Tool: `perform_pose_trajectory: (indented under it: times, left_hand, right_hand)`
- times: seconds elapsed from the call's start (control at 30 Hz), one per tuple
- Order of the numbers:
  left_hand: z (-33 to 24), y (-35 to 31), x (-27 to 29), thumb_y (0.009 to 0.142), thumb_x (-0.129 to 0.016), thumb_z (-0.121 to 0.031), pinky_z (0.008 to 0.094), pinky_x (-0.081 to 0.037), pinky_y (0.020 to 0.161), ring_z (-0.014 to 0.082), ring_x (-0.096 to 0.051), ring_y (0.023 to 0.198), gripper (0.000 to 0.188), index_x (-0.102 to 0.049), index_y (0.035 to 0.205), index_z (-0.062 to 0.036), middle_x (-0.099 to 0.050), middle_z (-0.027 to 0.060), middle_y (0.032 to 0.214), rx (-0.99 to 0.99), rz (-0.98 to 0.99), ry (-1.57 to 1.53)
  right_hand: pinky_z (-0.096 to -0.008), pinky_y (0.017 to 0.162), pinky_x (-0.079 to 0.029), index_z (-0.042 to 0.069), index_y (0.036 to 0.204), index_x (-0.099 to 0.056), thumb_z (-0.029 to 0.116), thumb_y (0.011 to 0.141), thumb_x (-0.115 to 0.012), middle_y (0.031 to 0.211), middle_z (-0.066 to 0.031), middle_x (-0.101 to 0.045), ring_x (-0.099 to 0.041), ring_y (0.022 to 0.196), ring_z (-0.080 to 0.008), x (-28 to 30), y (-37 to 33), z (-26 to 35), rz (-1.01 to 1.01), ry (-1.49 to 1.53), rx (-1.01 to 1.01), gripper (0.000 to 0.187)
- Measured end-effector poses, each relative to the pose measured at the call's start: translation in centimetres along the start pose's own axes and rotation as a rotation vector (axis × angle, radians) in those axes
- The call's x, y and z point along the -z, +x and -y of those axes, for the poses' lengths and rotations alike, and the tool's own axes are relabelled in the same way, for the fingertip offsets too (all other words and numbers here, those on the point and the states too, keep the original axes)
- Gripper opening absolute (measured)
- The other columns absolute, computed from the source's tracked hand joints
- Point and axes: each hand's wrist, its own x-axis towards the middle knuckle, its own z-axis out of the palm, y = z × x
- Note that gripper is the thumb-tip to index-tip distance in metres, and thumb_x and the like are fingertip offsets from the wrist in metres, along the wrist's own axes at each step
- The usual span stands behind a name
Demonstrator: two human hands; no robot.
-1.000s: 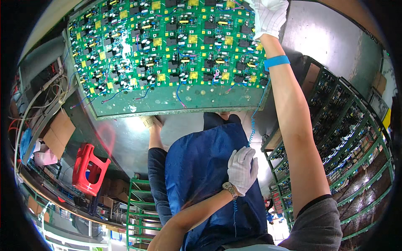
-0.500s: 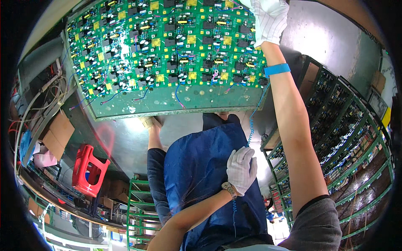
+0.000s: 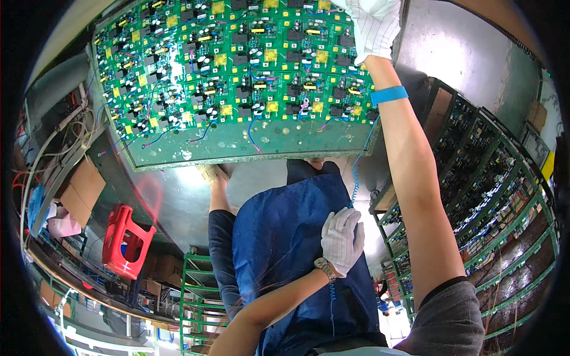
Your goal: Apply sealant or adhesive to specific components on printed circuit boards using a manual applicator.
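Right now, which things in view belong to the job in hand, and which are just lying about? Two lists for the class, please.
Seemingly in the job:
circuit boards, right hand at their edge
green table under them
blue wrist strap

Apparently just lying about:
red stool
cardboard at the left

before you, the green surface (image 3: 208, 149) carries rows of circuit boards (image 3: 240, 70); blue wires (image 3: 250, 132) trail onto its near strip, which is dotted with what may be droplets (image 3: 287, 131).
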Motion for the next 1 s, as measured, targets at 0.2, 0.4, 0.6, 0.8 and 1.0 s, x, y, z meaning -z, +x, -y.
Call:
perform_pose_trajectory:
  times: [0.2, 0.4, 0.6, 0.8, 1.0]
  left_hand:
    - [0.0, 0.0, -0.1, 0.083, -0.066, -0.016, 0.0437, -0.042, 0.1, 0.0245, -0.058, 0.111, 0.025, -0.062, 0.108, -0.0102, -0.061, 0.0063, 0.114, -0.011, 0.017, -0.008]
    - [0.1, -0.1, -0.1, 0.083, -0.067, -0.016, 0.0435, -0.042, 0.1, 0.0248, -0.057, 0.111, 0.025, -0.063, 0.107, -0.0098, -0.061, 0.0065, 0.114, -0.011, 0.011, -0.017]
    - [0.1, 0.0, 0.0, 0.082, -0.067, -0.015, 0.0429, -0.042, 0.1, 0.025, -0.058, 0.111, 0.025, -0.063, 0.107, -0.01, -0.061, 0.0064, 0.113, -0.011, 0.013, -0.025]
    - [0.3, -0.1, -0.1, 0.082, -0.067, -0.015, 0.0434, -0.042, 0.099, 0.0255, -0.059, 0.11, 0.025, -0.062, 0.106, -0.01, -0.062, 0.0067, 0.111, -0.019, -0.003, -0.005]
    - [0.2, 0.1, -0.1, 0.082, -0.067, -0.014, 0.0443, -0.043, 0.098, 0.0263, -0.059, 0.109, 0.024, -0.062, 0.105, -0.0097, -0.063, 0.0075, 0.111, -0.029, 0.004, -0.019]
  right_hand:
    - [-0.043, 0.083, -0.05, 0.004, 0.118, -0.052, 0.042, 0.079, -0.073, 0.106, -0.0175, -0.061, -0.06, 0.096, -0.0372, 0.1, 0.1, -1.0, 0.022, -0.178, 0.041, 0.057]
    - [-0.0428, 0.082, -0.051, 0.004, 0.117, -0.052, 0.039, 0.079, -0.074, 0.106, -0.0183, -0.062, -0.062, 0.096, -0.0373, 0.8, -0.3, -0.4, 0.053, -0.078, -0.016, 0.056]
    - [-0.0386, 0.08, -0.052, 0.002, 0.113, -0.051, 0.031, 0.08, -0.076, 0.1, -0.0175, -0.063, -0.063, 0.092, -0.0301, 1.2, -0.4, -0.7, 0.091, 0.196, -0.225, 0.051]
    - [-0.0382, 0.079, -0.052, 0.001, 0.113, -0.051, 0.031, 0.081, -0.075, 0.099, -0.0171, -0.063, -0.063, 0.091, -0.0294, 4.4, -0.9, 2.4, 0.144, 0.304, -0.332, 0.05]
    - [-0.0389, 0.077, -0.051, 0.003, 0.114, -0.052, 0.034, 0.08, -0.074, 0.101, -0.0173, -0.061, -0.062, 0.091, -0.0348, 2.8, -1.2, 0.3, 0.118, -0.061, 0.081, 0.051]
